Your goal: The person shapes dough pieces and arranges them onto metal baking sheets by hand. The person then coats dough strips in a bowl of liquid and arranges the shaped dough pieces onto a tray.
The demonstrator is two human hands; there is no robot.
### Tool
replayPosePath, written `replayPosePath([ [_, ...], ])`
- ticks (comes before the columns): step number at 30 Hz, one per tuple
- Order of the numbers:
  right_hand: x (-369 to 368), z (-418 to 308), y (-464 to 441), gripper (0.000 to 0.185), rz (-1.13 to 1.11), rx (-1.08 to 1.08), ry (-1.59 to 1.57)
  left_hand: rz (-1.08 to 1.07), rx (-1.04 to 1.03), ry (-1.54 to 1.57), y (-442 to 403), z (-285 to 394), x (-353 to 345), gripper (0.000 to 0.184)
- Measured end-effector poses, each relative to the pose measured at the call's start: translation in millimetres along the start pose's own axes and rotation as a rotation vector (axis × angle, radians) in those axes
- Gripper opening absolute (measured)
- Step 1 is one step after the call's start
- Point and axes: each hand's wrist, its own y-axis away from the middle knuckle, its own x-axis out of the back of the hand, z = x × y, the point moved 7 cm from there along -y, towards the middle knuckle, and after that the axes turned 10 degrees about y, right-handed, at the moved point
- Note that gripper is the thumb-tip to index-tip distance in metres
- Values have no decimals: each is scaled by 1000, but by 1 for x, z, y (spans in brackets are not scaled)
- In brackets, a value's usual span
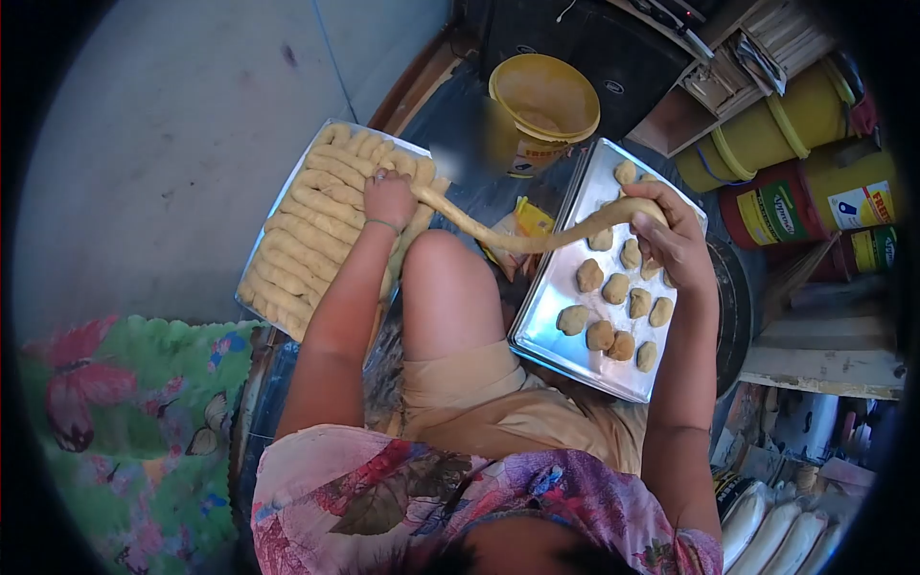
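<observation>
A long rope of dough (517,241) sags between my two hands, over the gap between two trays. My left hand (389,199) is closed at one end of it, above the left tray (251,267), where thick dough strips (305,251) lie packed side by side. My right hand (674,240) grips the other end, raised over a shiny metal tray (542,334). Several small dough lumps (615,287) sit spaced out on that metal tray, some of them hidden behind my right hand and forearm.
Beyond the trays stands an open yellow bucket (544,96). Yellow and red buckets (776,206) are stacked at the right, below wooden shelving (728,86). A yellow packet (533,218) lies between the trays. At the left is a green floral cloth (144,431).
</observation>
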Motion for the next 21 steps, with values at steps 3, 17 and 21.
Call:
replayPosePath([
  [3,-20,-25,-32,36,-51,42,-17,-57,11,83,8,-2,4,42],
  [17,-215,-44,-231,71,-273,112,-46,130,119,1690,-59,-52,105,42],
  [21,-244,137,-238,83,-225,-47,301,260,360,1548,-95,-143,62,37],
])
